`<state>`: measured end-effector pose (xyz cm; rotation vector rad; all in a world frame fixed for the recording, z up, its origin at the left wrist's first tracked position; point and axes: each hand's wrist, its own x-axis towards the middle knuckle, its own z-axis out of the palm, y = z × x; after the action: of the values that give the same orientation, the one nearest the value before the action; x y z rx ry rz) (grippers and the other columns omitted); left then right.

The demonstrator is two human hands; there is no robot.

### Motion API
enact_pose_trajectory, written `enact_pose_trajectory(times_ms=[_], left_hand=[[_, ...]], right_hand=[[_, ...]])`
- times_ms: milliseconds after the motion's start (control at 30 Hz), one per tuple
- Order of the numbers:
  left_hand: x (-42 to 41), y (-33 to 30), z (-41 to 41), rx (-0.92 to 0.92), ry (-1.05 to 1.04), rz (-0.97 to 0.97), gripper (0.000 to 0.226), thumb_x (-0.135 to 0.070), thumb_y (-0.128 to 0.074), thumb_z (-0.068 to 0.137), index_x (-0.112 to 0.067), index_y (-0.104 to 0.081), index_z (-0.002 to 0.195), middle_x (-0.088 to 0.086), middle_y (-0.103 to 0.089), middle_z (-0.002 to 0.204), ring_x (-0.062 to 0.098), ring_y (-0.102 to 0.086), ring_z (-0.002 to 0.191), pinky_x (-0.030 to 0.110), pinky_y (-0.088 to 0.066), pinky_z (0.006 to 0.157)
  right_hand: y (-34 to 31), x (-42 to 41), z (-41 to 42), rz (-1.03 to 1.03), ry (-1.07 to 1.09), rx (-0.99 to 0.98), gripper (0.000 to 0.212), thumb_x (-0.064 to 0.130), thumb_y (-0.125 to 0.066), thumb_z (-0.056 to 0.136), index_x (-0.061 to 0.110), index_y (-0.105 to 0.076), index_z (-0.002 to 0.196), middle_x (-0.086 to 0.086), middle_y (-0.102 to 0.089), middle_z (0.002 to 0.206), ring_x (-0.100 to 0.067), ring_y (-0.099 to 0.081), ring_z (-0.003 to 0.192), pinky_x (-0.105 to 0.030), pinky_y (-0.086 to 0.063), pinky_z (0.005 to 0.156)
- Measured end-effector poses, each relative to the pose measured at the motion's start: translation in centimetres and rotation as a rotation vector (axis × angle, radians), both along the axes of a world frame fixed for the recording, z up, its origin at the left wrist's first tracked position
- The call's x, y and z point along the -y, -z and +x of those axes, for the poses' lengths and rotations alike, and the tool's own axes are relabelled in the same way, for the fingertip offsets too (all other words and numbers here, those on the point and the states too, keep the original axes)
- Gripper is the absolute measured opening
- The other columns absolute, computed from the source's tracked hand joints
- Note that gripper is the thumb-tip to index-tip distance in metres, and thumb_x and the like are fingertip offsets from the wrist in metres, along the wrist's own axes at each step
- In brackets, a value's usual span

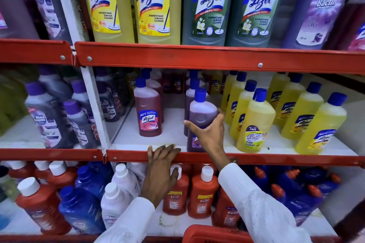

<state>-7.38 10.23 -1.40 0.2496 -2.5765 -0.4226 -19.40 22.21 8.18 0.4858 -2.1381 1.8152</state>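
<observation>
On the middle shelf of a shop rack, the right hand [209,134] grips a purple bottle [201,110] around its waist, thumb spread to the left side and fingers curled round the right side, so the label is mostly covered. The bottle is upright with a blue cap, dark purple liquid filling it up to the shoulder, and its base sits low at the front of the white shelf board; whether it rests there or is just lifted cannot be told. The left hand [162,167] holds nothing: its fingers lie fairly straight over the red shelf lip [276,159], fingertips on the board just left of the bottle's base, thumb hanging below the lip. The two hands are near each other but apart. A second purple bottle stands directly behind the held one. To its left, apart, stands a pink Lizol bottle [149,112]; just beside it on the right stands a yellow Bactin bottle [254,124], with more yellow bottles [320,122] in rows beyond. Below, orange bottles [203,193] with white caps fill the lower shelf, and the rim of a red basket [209,233] shows at the bottom edge, its contents out of view.
</observation>
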Motion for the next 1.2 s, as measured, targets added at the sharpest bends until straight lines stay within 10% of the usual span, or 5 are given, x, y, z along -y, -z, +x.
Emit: enact_pose_trajectory(times_ms=[200, 433, 733, 1067, 1200], left_hand=[[-2.0, -0.9, 0.5, -0.040, -0.056, -0.071, 0.047, -0.036, -0.056, 0.081, -0.028, -0.054, 0.128, -0.001, -0.056, 0.138, 0.026, -0.045, 0.129, 0.055, -0.029, 0.114], [-10.0, -2.2, -3.6, -0.247, 0.200, -0.067, 0.029, -0.026, -0.061, 0.084, -0.022, -0.064, 0.113, -0.002, -0.066, 0.113, 0.020, -0.055, 0.106, 0.035, -0.046, 0.095], [-14.9, -2.5, -7.9, 0.017, 0.109, -0.077, 0.040, -0.025, -0.061, 0.078, -0.017, -0.059, 0.118, 0.005, -0.065, 0.107, 0.025, -0.055, 0.104, 0.038, -0.047, 0.094], [-15.7, -2.3, -7.6, -0.052, 0.078, 0.090, 0.049, -0.008, -0.064, 0.076, -0.016, -0.062, 0.124, 0.003, -0.069, 0.116, 0.022, -0.056, 0.108, 0.027, -0.034, 0.104], [-16.2, -2.4, -7.7, -0.067, 0.055, 0.147, 0.048, -0.006, -0.066, 0.076, -0.015, -0.064, 0.123, 0.003, -0.069, 0.118, 0.022, -0.058, 0.110, 0.032, -0.040, 0.106]], right_hand=[[1.4, -3.2, 0.8, 0.065, -0.044, -0.065, 0.099, 0.044, -0.090, 0.065, 0.018, -0.034, 0.143, -0.005, -0.050, 0.142, -0.017, -0.052, 0.124, -0.024, -0.049, 0.097], [3.2, -11.9, -1.1, -0.014, 0.287, -0.228, 0.045, 0.021, -0.074, 0.074, 0.016, -0.054, 0.114, -0.001, -0.057, 0.106, -0.022, -0.056, 0.084, -0.044, -0.052, 0.080], [2.5, -13.9, -5.9, 0.151, 0.430, -0.118, 0.095, 0.045, -0.087, 0.059, 0.009, -0.039, 0.133, -0.013, -0.047, 0.133, -0.031, -0.041, 0.125, -0.045, -0.041, 0.100], [0.3, -15.2, -8.1, -0.134, 0.093, 0.035, 0.090, 0.041, -0.083, 0.048, 0.016, -0.043, 0.124, -0.005, -0.063, 0.111, -0.025, -0.066, 0.097, -0.022, -0.052, 0.064], [-2.0, -18.4, -7.4, -0.352, -0.225, 0.036, 0.071, 0.032, -0.078, 0.052, 0.008, -0.054, 0.114, -0.006, -0.069, 0.092, -0.018, -0.069, 0.079, -0.032, -0.058, 0.061]])
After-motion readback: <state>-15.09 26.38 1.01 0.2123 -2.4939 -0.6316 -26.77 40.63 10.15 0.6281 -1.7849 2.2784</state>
